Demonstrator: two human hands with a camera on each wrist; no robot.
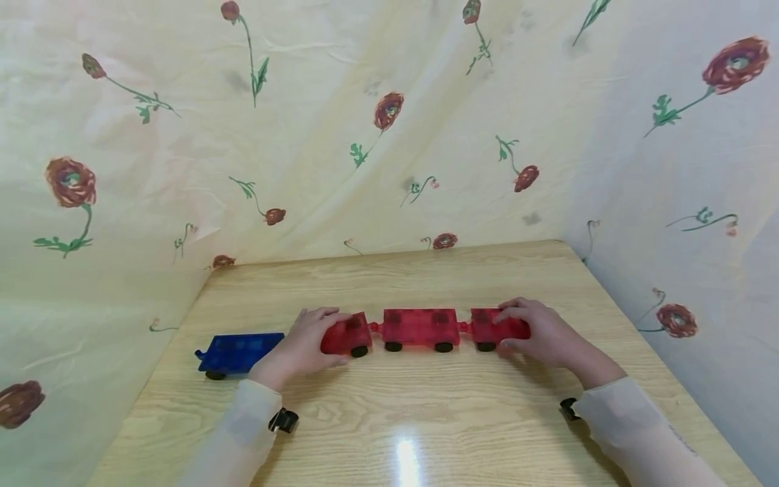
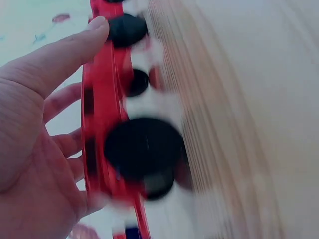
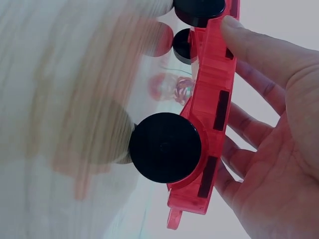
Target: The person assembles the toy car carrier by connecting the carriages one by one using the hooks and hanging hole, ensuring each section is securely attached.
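Note:
Several toy wagons on black wheels stand in a row on the table. My left hand (image 1: 307, 341) grips the left red wagon (image 1: 347, 336) between thumb and fingers; the left wrist view has its flat red side (image 2: 102, 119) close up. At the other end, my right hand (image 1: 537, 330) holds the right red wagon (image 1: 485, 326), its thumb and fingers on opposite sides. Between them is the middle red wagon (image 1: 420, 327), with small couplings reaching to both neighbours. Beyond my left hand stands a blue wagon (image 1: 237, 352); my hand hides whether it joins the red one.
The pale wooden table (image 1: 365, 412) meets a flowered cloth (image 1: 328, 135) at the back and sides. A black wrist camera (image 1: 283, 420) is worn at the left cuff, another black device (image 1: 569, 408) at the right cuff.

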